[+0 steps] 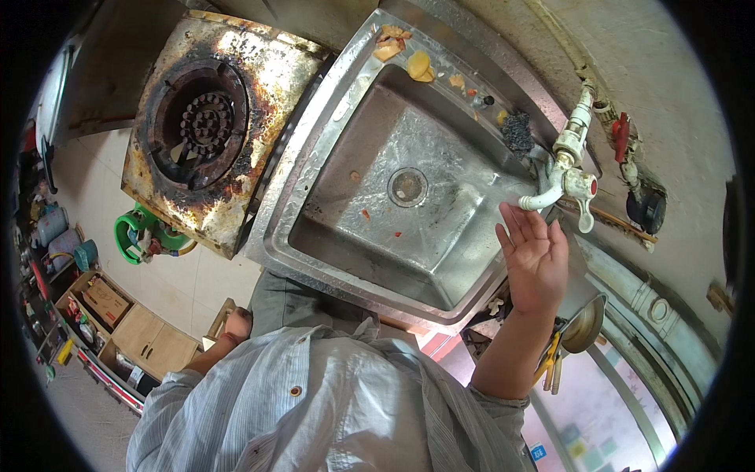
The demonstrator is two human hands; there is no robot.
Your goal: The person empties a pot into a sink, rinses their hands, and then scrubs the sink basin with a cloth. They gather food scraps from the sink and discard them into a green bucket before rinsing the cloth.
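My right hand (535,259) is raised over the right side of the stainless steel sink (377,153), palm up and fingers spread, holding nothing. Its fingertips come right up to the white spout of the tap (545,197), whose lever (585,215) hangs down. I cannot tell whether water is running. My left hand (238,324) hangs low at my left side with its fingers curled, beside a wooden edge (221,317); whether it grips anything is hidden. Small orange scraps (365,215) lie in the basin near the round drain (407,187).
A rusty gas stove (259,112) stands left of the sink, above a green gas cylinder top (133,230). Vegetable peelings (389,44) and a dark scouring pad (517,133) lie on the sink's far ledge. A pan (584,324) hangs at lower right.
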